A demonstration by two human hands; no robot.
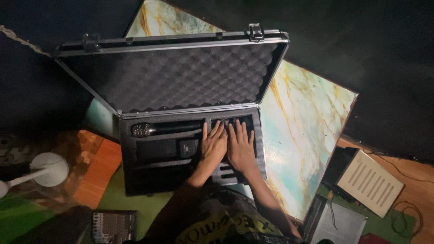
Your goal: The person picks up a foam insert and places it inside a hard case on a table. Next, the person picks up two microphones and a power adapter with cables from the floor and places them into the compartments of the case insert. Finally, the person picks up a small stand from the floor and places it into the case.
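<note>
Inside foam-lined case (pixel 271 77), left hand (pixel 213 147), right hand (pixel 240 149) flat beside microphone (pixel 153 129).

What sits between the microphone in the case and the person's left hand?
In the head view, only dark foam insert lies between the microphone and the left hand; a small black receiver unit sits just below that stretch.

left hand (pixel 213 147), right hand (pixel 241 147), flat, side by side

Dim scene, sharp focus; edges sink into black, marble tabletop (pixel 307 117) brightest, no glare.
</note>
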